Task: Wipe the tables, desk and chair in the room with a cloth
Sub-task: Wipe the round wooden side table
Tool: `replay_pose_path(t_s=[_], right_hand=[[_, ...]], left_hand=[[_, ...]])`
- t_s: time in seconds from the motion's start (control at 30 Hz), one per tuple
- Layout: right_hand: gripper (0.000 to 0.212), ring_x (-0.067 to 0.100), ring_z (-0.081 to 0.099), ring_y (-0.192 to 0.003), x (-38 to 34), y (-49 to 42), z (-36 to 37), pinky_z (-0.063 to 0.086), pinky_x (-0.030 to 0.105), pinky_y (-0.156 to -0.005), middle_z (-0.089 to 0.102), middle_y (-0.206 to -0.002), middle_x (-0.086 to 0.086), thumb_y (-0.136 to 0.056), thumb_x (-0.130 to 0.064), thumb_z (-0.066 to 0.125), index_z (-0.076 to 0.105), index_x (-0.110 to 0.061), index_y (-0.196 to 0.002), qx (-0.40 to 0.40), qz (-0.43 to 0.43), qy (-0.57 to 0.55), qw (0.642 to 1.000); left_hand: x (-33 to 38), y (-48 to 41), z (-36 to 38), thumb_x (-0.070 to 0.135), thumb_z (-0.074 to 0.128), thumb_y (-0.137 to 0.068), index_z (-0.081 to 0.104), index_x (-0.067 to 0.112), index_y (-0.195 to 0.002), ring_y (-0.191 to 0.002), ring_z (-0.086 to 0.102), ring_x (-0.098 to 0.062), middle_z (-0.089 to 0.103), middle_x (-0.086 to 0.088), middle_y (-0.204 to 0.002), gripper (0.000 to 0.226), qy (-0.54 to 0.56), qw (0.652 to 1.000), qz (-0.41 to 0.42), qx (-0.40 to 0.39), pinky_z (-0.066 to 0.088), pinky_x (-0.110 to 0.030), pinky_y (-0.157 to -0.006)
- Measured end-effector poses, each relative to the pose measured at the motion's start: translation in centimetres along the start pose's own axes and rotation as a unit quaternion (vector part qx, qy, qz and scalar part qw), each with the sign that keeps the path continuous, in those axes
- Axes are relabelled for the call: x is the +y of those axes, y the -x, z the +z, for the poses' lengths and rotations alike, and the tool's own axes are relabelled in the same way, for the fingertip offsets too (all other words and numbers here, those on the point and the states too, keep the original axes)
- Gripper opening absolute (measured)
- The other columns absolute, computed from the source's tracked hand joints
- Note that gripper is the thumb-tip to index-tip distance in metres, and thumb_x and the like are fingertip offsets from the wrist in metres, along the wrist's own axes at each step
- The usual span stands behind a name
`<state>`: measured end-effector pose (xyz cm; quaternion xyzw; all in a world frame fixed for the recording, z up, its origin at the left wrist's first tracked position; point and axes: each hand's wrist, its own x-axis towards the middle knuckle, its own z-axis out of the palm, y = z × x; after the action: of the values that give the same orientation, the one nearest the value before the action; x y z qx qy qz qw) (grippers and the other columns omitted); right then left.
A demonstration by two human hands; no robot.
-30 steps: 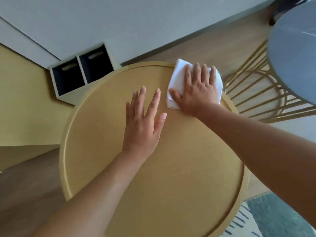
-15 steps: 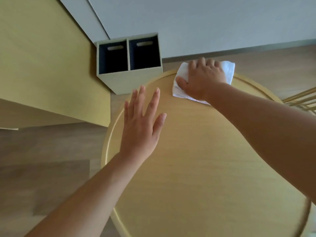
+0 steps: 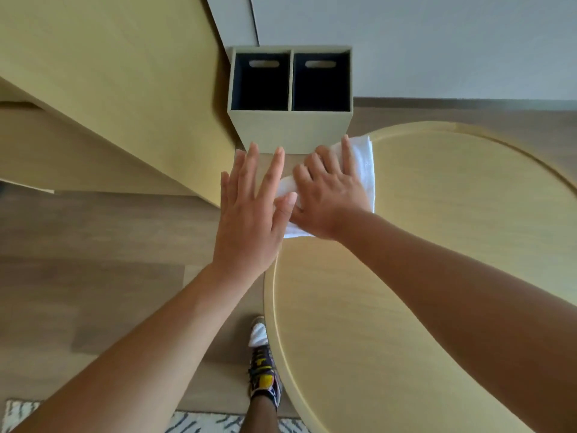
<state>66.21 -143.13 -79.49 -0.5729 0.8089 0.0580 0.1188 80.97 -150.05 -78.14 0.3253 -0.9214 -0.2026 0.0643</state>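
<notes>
A round yellow wooden table (image 3: pixel 437 276) with a raised rim fills the right half of the view. A folded white cloth (image 3: pixel 363 165) lies at its left edge, partly hanging past the rim. My right hand (image 3: pixel 327 192) presses flat on the cloth with straight fingers. My left hand (image 3: pixel 253 210) hovers just left of it, beyond the table's edge, fingers straight and spread, its thumb touching the cloth's side.
A beige box (image 3: pixel 290 98) with two dark compartments stands on the floor behind the table. A yellow desk (image 3: pixel 103 82) runs along the left. My shoe (image 3: pixel 262 367) is on the wooden floor by the table's rim. A patterned rug (image 3: pixel 193 423) lies at the bottom.
My right hand has swept the cloth leftward along the far rim to the table's left edge. The view has shifted so my left hand is now off the tabletop.
</notes>
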Motion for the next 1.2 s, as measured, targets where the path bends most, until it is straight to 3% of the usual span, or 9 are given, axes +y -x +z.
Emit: replay_pose_path(t_s=[0.13, 0.27, 0.4, 0.53, 0.7, 0.8, 0.93, 1.07, 1.2], right_hand=[[0.092, 0.032, 0.009, -0.155, -4.6, 2.9, 0.1, -0.008, 0.060, -0.122, 0.035, -0.157, 0.008, -0.089, -0.071, -0.001, 0.036, -0.019, -0.154, -0.039, -0.025, -0.025, 0.999], [0.078, 0.030, -0.004, -0.157, -8.6, 6.9, 1.9, -0.008, 0.058, -0.123, 0.016, -0.169, 0.005, -0.097, -0.058, 0.025, 0.010, -0.021, -0.164, -0.010, -0.046, -0.074, 0.996], [0.086, 0.027, -0.015, -0.155, -10.9, 11.2, 3.2, -0.010, 0.054, -0.125, 0.008, -0.170, 0.007, -0.087, -0.047, 0.047, 0.018, -0.017, -0.163, 0.034, -0.046, -0.099, 0.993], [0.087, 0.033, 0.001, -0.156, -12.4, 15.9, 4.6, -0.001, 0.056, -0.126, 0.013, -0.168, 0.009, -0.084, -0.046, 0.059, 0.028, -0.017, -0.160, 0.034, -0.031, -0.093, 0.995], [0.081, 0.033, -0.003, -0.158, -12.4, 22.7, 6.9, 0.000, 0.058, -0.126, 0.007, -0.171, 0.011, -0.097, -0.050, 0.046, 0.014, -0.019, -0.164, 0.035, -0.012, -0.092, 0.995], [0.075, 0.034, 0.003, -0.158, -12.0, 27.0, 8.0, 0.006, 0.059, -0.125, 0.010, -0.171, 0.011, -0.099, -0.046, 0.043, 0.016, -0.020, -0.164, 0.037, 0.003, -0.094, 0.995], [0.076, 0.034, 0.010, -0.157, -10.6, 32.4, 9.7, 0.015, 0.058, -0.124, 0.020, -0.169, 0.011, -0.093, -0.041, 0.052, 0.026, -0.021, -0.162, 0.076, 0.020, -0.115, 0.990], [0.082, 0.033, 0.016, -0.156, -7.9, 36.8, 11.0, 0.019, 0.057, -0.123, 0.021, -0.169, 0.011, -0.093, -0.053, 0.061, 0.027, -0.022, -0.161, 0.079, 0.021, -0.087, 0.993], [0.066, 0.034, 0.013, -0.157, -4.3, 41.2, 12.4, 0.016, 0.060, -0.123, 0.017, -0.169, 0.010, -0.106, -0.054, 0.027, 0.021, -0.021, -0.163, 0.085, 0.013, -0.048, 0.995]], left_hand=[[-1.3, 0.9, -0.9, 0.051, 0.022, -0.106, 0.017, 0.025, -0.161, -0.156, 0.005, -0.030, 0.012, -0.014, -0.168, 0.061, -0.004, 1.000, 0.008, 0.007, 0.014, -0.056, -0.124], [-1.9, 1.7, -1.5, 0.051, 0.022, -0.106, 0.013, 0.027, -0.161, -0.156, 0.004, -0.031, 0.010, -0.014, -0.168, 0.062, -0.005, 1.000, 0.021, -0.003, 0.014, -0.057, -0.123], [-1.3, 2.3, -1.8, 0.054, 0.019, -0.105, 0.010, 0.029, -0.162, -0.156, 0.000, -0.029, 0.007, -0.013, -0.169, 0.062, -0.001, 0.998, 0.049, -0.025, 0.008, -0.055, -0.125], [1.0, 3.3, -1.2, 0.054, 0.017, -0.106, 0.010, 0.028, -0.162, -0.156, 0.001, -0.031, 0.006, -0.014, -0.168, 0.062, -0.004, 0.993, 0.107, -0.058, 0.007, -0.054, -0.125], [5.1, 5.7, 1.0, 0.051, 0.023, -0.107, 0.017, 0.025, -0.161, -0.156, 0.002, -0.033, 0.009, -0.014, -0.168, 0.061, 0.003, 0.981, 0.167, -0.095, 0.010, -0.056, -0.124], [8.1, 7.1, 2.6, 0.051, 0.024, -0.107, 0.018, 0.025, -0.161, -0.156, 0.003, -0.033, 0.009, -0.013, -0.168, 0.060, 0.013, 0.973, 0.197, -0.121, 0.010, -0.056, -0.124], [13.0, 8.5, 4.7, 0.051, 0.023, -0.107, 0.018, 0.026, -0.161, -0.156, 0.003, -0.033, 0.009, -0.013, -0.168, 0.060, 0.013, 0.958, 0.243, -0.153, 0.010, -0.057, -0.124], [18.2, 9.5, 7.0, 0.049, 0.027, -0.106, 0.024, 0.023, -0.160, -0.154, 0.008, -0.038, 0.016, -0.016, -0.166, 0.060, 0.016, 0.942, 0.295, -0.162, 0.014, -0.059, -0.122], [23.1, 10.7, 9.1, 0.049, 0.025, -0.106, 0.025, 0.022, -0.159, -0.154, 0.008, -0.038, 0.016, -0.017, -0.166, 0.060, 0.019, 0.926, 0.336, -0.172, 0.014, -0.059, -0.122]])
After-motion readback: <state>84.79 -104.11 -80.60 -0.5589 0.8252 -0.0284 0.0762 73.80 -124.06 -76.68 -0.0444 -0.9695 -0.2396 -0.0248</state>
